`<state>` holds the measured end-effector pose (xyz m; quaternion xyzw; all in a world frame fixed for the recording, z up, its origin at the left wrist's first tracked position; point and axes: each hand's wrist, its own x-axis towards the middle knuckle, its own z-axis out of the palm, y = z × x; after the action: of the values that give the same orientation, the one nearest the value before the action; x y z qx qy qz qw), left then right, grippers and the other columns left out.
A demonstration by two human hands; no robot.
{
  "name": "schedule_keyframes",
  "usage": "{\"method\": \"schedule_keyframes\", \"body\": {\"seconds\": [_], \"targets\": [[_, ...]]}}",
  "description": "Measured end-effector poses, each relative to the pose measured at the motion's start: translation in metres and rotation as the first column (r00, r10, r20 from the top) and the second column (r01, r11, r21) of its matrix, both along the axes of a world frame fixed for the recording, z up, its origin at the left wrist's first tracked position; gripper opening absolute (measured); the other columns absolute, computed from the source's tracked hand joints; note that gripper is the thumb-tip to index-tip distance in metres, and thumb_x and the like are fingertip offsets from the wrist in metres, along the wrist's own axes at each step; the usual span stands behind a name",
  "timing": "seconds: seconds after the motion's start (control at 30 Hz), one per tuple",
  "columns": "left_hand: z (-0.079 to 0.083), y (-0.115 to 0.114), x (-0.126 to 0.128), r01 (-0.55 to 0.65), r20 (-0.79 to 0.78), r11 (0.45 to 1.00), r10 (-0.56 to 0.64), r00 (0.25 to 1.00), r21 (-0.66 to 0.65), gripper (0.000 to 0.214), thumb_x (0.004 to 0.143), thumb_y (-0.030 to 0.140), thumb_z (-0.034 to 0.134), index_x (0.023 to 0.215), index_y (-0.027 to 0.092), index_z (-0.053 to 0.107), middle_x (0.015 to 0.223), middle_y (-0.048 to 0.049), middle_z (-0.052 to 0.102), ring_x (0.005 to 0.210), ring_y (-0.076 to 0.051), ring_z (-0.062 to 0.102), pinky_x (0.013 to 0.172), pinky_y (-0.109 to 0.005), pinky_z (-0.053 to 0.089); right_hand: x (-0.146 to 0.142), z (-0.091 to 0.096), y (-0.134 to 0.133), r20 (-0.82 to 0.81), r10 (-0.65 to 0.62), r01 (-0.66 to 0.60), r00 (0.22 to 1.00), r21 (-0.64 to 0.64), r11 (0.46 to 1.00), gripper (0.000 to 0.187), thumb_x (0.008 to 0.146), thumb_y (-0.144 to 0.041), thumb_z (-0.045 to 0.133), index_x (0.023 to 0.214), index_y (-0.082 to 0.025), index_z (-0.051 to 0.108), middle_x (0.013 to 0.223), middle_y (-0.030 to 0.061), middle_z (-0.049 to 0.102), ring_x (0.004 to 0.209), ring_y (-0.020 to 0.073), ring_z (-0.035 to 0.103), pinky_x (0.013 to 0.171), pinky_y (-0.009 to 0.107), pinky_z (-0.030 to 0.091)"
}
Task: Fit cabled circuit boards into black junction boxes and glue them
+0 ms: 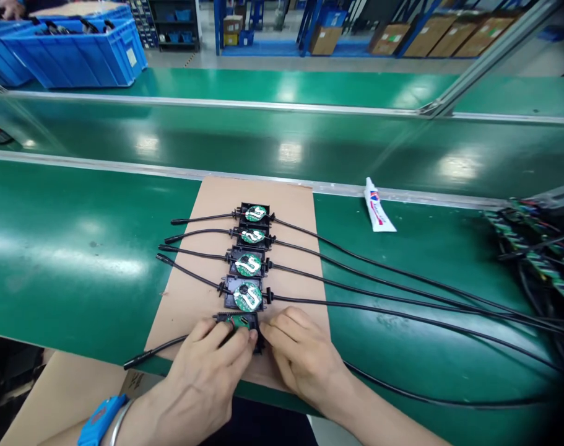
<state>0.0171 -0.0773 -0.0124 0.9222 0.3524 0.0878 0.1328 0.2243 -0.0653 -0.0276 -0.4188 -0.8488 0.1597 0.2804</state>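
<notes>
My left hand (212, 365) is closed on the nearest black plastic housing (254, 321), its fingertips over the small green circuit board inside. A short black lead runs out past the left side of that hand. At the housing's right end, my right hand (303, 353) pinches where the long black cable (402, 391) enters; its fingertips partly hide the spot. Beyond my hands, several similar open housings stand in a column, among them one with a round green board (247, 297) bearing white paste. Each has a short lead at left and a long cable at right.
The housings lie on a cardboard sheet (216, 198) on the green bench. A white tube (377, 207) lies at right, near a pile of boards and cables (537, 248). Blue bins (77, 59) stand at back left, and a metal frame post (490, 59) slants at back right.
</notes>
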Motion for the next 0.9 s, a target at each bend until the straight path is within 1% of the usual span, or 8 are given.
{"method": "schedule_keyframes", "body": {"seconds": [0.1,0.17,0.27,0.33,0.4,0.53,0.63,0.9], "targets": [[0.012,0.014,-0.006,-0.013,0.133,0.997,0.022,0.991,-0.07,0.044,0.081,0.013,0.05,0.124,0.015,0.052,0.111,-0.008,0.061,0.093,-0.023,0.052,0.081,-0.038,0.041,0.01,0.009,0.01,0.016,0.047,-0.046,0.999,-0.057,0.997,0.024,0.092,-0.009,0.043,0.092,-0.018,0.065,0.075,0.0031,0.06,0.072,0.0155,0.051,0.065,0.028,0.043],[0.015,0.034,-0.015,-0.078,0.21,0.995,0.089,0.974,-0.06,0.039,0.085,0.01,0.045,0.123,0.018,0.052,0.113,-0.0093,0.057,0.096,-0.023,0.051,0.081,-0.039,0.042,0.018,0.013,0.021,0.017,0.029,-0.029,0.999,-0.041,0.999,0.021,0.091,-0.012,0.048,0.104,-0.017,0.063,0.085,0.0054,0.063,0.079,0.0165,0.054,0.071,0.03,0.047],[0.013,0.068,-0.027,-0.219,0.142,0.976,0.217,0.966,-0.002,0.028,0.087,0.009,0.043,0.11,0.015,0.056,0.109,-0.0126,0.056,0.097,-0.027,0.05,0.08,-0.043,0.043,0.024,0.009,0.037,0.054,-0.067,0.068,0.996,-0.015,0.998,0.025,0.089,-0.013,0.05,0.113,-0.015,0.057,0.099,0.0097,0.065,0.091,0.0205,0.057,0.08,0.037,0.05],[0.011,0.083,-0.033,-0.224,0.066,0.975,0.224,0.972,-0.003,0.015,0.088,0.011,0.044,0.093,0.015,0.057,0.098,-0.0112,0.058,0.09,-0.027,0.052,0.076,-0.044,0.044,0.025,0.005,0.039,0.066,-0.076,0.079,0.995,-0.038,0.996,0.023,0.089,-0.011,0.048,0.111,-0.016,0.055,0.097,0.0089,0.065,0.089,0.0205,0.059,0.077,0.038,0.052],[0.014,0.086,-0.038,-0.183,0.087,0.981,0.188,0.978,-0.059,0.015,0.091,0.013,0.041,0.085,0.017,0.055,0.087,-0.0065,0.06,0.081,-0.023,0.055,0.072,-0.039,0.045,0.026,0.008,0.033,0.029,-0.066,0.067,0.997,-0.058,0.996,0.023,0.09,-0.009,0.045,0.11,-0.017,0.053,0.092,0.0069,0.065,0.082,0.018,0.061,0.072,0.033,0.054],[0.026,0.074,-0.043,-0.127,0.192,0.968,0.17,0.966,-0.216,0.02,0.096,0.015,0.036,0.1,0.021,0.054,0.084,-0.0008,0.06,0.071,-0.015,0.058,0.06,-0.026,0.047,0.025,0.036,0.016,0.062,-0.011,0.016,0.998,-0.077,0.997,0.037,0.086,-0.005,0.04,0.119,-0.02,0.051,0.096,0.0052,0.067,0.084,0.0164,0.064,0.071,0.027,0.055],[0.027,0.071,-0.041,-0.138,0.136,0.972,0.166,0.977,-0.191,0.021,0.096,0.017,0.036,0.101,0.022,0.055,0.083,-0.0011,0.059,0.07,-0.016,0.059,0.058,-0.026,0.047,0.018,0.051,0.019,0.15,0.048,-0.029,0.987,-0.125,0.992,0.043,0.081,-0.003,0.039,0.119,-0.018,0.053,0.092,0.0051,0.067,0.08,0.017,0.064,0.07,0.027,0.055],[0.019,0.087,-0.026,-0.117,0.057,0.989,0.122,0.991,-0.089,0.022,0.095,0.016,0.034,0.096,0.019,0.056,0.079,-0.0024,0.06,0.063,-0.019,0.059,0.05,-0.029,0.046,-0.002,0.042,0.045,0.283,0.121,-0.031,0.952,-0.304,0.952,0.027,0.081,-0.004,0.037,0.088,-0.018,0.058,0.077,0.0048,0.06,0.065,0.0197,0.059,0.055,0.032,0.05]]}}
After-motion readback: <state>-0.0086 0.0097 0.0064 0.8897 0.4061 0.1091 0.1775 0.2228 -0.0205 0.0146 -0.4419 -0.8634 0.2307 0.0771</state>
